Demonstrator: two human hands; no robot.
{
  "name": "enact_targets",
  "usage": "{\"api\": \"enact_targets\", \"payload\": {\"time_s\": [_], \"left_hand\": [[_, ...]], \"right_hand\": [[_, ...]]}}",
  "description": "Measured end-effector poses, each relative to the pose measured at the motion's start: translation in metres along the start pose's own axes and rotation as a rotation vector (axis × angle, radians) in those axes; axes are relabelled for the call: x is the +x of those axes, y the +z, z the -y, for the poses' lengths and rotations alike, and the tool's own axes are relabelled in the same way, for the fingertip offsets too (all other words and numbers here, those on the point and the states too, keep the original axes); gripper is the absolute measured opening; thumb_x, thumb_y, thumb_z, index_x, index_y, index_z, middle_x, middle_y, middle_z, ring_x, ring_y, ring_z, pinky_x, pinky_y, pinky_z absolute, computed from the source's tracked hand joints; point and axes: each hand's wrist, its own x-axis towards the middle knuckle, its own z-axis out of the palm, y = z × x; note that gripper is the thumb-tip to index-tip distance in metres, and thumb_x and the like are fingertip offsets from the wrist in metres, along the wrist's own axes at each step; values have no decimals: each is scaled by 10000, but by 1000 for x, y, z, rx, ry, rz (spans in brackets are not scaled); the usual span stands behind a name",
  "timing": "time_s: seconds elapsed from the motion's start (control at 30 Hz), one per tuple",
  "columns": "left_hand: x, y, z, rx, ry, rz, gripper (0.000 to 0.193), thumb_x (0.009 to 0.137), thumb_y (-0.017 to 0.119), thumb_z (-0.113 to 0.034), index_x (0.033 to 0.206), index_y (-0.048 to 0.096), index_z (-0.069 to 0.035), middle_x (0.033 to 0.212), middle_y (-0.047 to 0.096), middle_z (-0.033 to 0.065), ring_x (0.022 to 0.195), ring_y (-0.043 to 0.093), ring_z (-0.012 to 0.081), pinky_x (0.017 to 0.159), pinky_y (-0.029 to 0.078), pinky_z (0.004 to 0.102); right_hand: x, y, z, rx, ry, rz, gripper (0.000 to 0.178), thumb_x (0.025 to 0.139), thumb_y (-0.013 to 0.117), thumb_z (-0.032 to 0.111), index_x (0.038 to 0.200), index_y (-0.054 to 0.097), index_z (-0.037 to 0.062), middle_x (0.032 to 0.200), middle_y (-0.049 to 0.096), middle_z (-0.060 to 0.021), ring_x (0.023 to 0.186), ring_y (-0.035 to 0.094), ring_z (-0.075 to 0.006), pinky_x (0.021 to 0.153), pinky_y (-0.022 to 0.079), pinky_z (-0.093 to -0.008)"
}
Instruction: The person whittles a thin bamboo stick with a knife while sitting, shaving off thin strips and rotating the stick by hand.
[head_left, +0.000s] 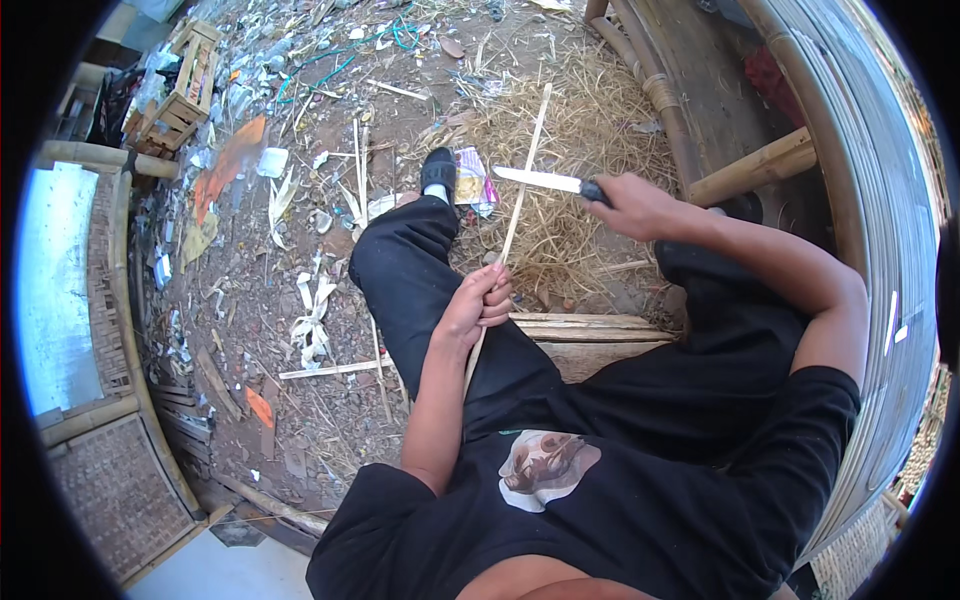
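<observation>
A long, thin, pale bamboo strip (528, 165) slants up and away from my lap. Around its lower part my left hand (478, 303) is closed, above my left thigh, and the strip's near end runs down beneath that hand. My right hand (637, 207) grips the dark handle of a knife (540, 180). Its bright blade points left and lies across the strip's upper half; whether it touches the strip I cannot tell. Below the blade, a heap of straw-coloured shavings (580, 150) covers the ground.
Under my legs is a bamboo bench (600, 328). To the right stands a bamboo frame (755, 168). Litter, dry husks (314, 318) and loose strips (335, 369) lie on the dirt at left. A wooden crate (180, 95) sits far left, near a woven panel (125, 495).
</observation>
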Motion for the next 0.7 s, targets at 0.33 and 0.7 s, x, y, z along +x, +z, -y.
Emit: {"api": "enact_targets", "payload": {"time_s": [0.33,0.7], "left_hand": [[9,4,2,31,27,-45,260,1013,393,-257,806,416,-101,535,235,-74,388,204,22,328,172,188],[19,13,13,182,56,-140,273,1004,423,-290,794,420,-116,540,243,-78,389,213,18,330,165,183]], "right_hand": [[-2,43,33,-219,-189,50,457,977,378,436,936,450,-13,610,591,-212,604,607,-425,570,482,-503],[26,40,-11,-226,-156,-10,409,971,386,437,974,442,32,610,563,-183,624,598,-397,537,450,-502]]}}
